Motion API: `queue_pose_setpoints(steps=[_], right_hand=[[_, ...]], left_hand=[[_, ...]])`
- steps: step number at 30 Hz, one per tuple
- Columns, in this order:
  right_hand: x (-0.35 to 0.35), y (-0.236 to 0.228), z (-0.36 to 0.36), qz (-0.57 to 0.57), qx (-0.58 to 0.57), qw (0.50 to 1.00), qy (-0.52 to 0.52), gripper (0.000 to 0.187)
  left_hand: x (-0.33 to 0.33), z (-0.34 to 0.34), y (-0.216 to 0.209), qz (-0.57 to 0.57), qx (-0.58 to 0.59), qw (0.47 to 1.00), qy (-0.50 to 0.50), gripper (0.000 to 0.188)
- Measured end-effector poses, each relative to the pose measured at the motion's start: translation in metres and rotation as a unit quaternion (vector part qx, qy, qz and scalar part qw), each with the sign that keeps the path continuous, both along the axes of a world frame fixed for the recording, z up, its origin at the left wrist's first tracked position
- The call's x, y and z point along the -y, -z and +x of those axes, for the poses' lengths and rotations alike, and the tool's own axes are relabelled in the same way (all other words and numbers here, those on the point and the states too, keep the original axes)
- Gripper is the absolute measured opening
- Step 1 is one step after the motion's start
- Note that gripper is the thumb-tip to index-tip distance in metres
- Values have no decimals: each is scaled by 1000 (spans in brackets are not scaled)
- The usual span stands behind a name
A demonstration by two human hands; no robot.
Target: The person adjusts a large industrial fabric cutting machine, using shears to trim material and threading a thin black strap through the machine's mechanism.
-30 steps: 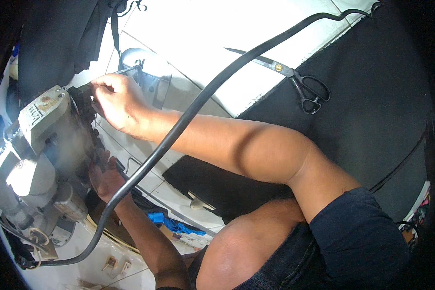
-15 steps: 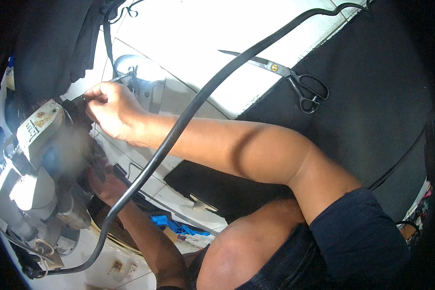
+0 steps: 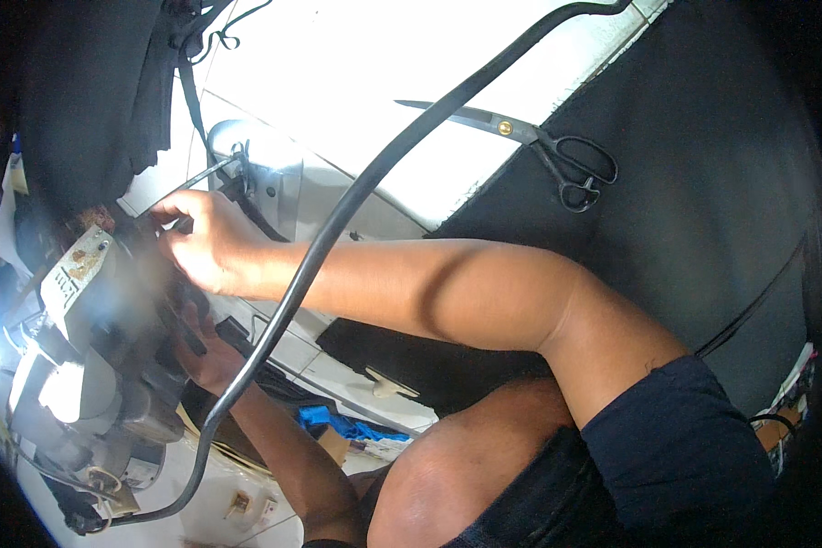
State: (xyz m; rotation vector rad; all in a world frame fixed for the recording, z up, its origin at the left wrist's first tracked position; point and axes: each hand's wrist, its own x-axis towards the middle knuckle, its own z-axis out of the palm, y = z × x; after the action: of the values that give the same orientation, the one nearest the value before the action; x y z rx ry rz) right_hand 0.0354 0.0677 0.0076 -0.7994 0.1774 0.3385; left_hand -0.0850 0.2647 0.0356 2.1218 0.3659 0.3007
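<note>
My right hand (image 3: 199, 239) is at the top of a white and grey machine (image 3: 82, 274), beside its worn, rusty end. Its thumb and forefinger are pinched together at a dark part whose kind I cannot make out. Lower down, my left hand (image 3: 208, 354) reaches up against the shaded side of the same machine. Haze and shadow blur its fingers and whatever they touch. A thick black cable (image 3: 312, 260) arches from the machine's lower end across my right forearm. Next to the right hand, a thin metal rod slants toward a shiny metal plate (image 3: 286, 187).
Large black-handled scissors (image 3: 521, 135) lie across white tiles and a spread of black cloth (image 3: 694, 173). More dark cloth (image 3: 82, 100) hangs at the upper left. Blue material (image 3: 342, 425) lies beside my bent knee (image 3: 447, 466). A bright light glares at the left edge.
The whole view has shifted a little, so the scissors appear farther left and the machine lower and to the right. Both hands stay at the machine, with only slight movement.
</note>
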Motion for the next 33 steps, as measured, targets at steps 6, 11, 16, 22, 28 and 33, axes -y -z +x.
queue_pose_setpoints(steps=[6, 11, 16, 22, 28, 33], right_hand=[[-5, 4, 4, -43, 28, 998, 20, 28], [-12, 6, 7, -13, -12, 1000, 9, 27], [-6, 4, 8, 85, -41, 994, -48, 28], [-7, 13, 5, -70, 64, 995, 26, 31], [4, 17, 11, -76, 90, 993, -11, 28], [1, 11, -3, -32, 36, 999, 16, 29]], left_hand=[[-11, -2, 1, 12, -23, 999, -39, 67], [7, 6, -6, -130, -37, 989, -58, 66], [11, 0, -22, -315, -41, 947, 45, 64], [23, 19, -10, -336, -35, 941, -11, 71], [13, 21, -7, -390, -32, 920, -9, 72], [11, 24, -5, -473, -25, 880, 33, 71]])
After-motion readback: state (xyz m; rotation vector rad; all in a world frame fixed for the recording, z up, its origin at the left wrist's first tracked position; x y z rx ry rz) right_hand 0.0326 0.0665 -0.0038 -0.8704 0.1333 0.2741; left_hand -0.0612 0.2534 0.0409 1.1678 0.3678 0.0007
